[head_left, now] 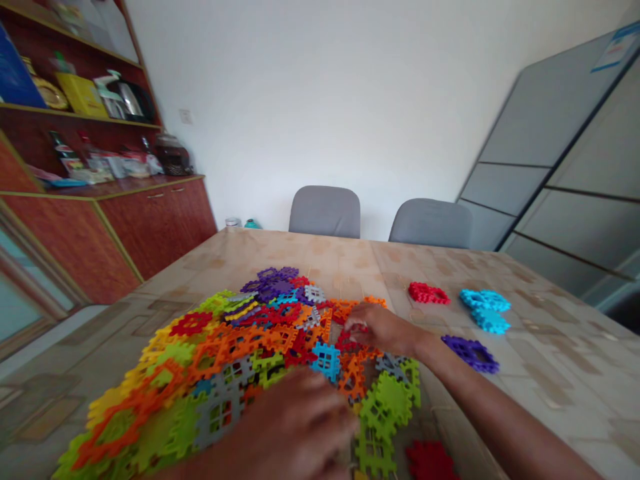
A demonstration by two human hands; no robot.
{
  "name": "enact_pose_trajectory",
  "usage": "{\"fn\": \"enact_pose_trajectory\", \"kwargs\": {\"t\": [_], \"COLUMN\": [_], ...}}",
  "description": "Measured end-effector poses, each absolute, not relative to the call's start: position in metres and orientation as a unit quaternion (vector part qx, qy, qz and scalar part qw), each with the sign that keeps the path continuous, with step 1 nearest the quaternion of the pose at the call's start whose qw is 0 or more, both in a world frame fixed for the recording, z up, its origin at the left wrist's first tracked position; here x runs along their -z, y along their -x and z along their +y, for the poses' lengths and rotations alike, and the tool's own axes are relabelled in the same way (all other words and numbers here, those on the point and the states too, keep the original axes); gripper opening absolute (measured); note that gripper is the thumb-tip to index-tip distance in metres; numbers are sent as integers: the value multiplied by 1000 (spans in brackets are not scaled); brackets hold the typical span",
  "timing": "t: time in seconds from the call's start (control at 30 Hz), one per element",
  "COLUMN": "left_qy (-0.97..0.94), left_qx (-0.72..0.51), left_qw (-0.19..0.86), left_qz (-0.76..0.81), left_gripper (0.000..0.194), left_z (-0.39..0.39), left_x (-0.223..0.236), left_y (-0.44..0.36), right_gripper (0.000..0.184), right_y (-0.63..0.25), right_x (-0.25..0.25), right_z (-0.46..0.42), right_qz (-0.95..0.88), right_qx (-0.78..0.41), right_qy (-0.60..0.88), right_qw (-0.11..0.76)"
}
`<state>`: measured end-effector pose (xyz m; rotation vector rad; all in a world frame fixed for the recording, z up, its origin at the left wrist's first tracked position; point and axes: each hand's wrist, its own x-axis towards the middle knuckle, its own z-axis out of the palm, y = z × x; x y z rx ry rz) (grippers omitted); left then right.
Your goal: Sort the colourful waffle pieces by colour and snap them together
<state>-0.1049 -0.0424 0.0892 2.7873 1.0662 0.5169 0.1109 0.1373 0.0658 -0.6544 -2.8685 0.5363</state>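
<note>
A big heap of flat plastic interlocking tiles (240, 360) in orange, green, yellow, red, grey, purple and blue covers the near part of the table. My right hand (377, 328) reaches into the heap's right side, fingers curled and pinched on a red tile (350, 341). My left hand (295, 433) is blurred and very near the camera, lying on top of the heap's front; its fingers are too smeared to read. Set apart to the right lie a red tile pile (429, 293), a light blue pile (486, 310) and a purple tile (471, 353).
The table (550, 373) has a beige patterned top. Two grey chairs (325, 211) (430, 223) stand at its far side. A red-brown sideboard (125, 227) with bottles and a kettle fills the left wall. Grey panels (565, 173) lean at the right.
</note>
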Motion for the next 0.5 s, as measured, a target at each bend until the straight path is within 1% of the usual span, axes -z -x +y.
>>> {"fn": "enact_pose_trajectory", "kwargs": {"t": [0.03, 0.07, 0.13, 0.2, 0.3, 0.4, 0.5], "left_qy": [-884, -855, -833, -830, -835, -839, -844], "left_qx": [-165, -154, -148, -130, -103, -91, -93], "left_qw": [58, 71, 71, 83, 110, 133, 163], "left_qz": [433, 489, 529, 537, 529, 520, 502], "left_gripper": [23, 24, 29, 33, 41, 42, 48], "left_z": [-20, 2, 41, 66, 78, 78, 77], "left_x": [-96, -101, -109, -111, -103, -94, -91], "left_y": [120, 136, 171, 202, 228, 235, 237], "right_gripper": [12, 12, 12, 12, 19, 27, 26], "right_y": [-111, -110, -104, -94, -70, -41, -15], "right_x": [-68, -70, -73, -76, -78, -79, -79], "right_z": [136, 135, 131, 127, 123, 122, 121], "right_qz": [-955, -953, -951, -949, -951, -953, -950], "right_qx": [-177, -175, -168, -158, -144, -129, -108], "right_qy": [223, 228, 239, 247, 251, 256, 280], "right_qw": [84, 92, 106, 113, 113, 102, 84]}}
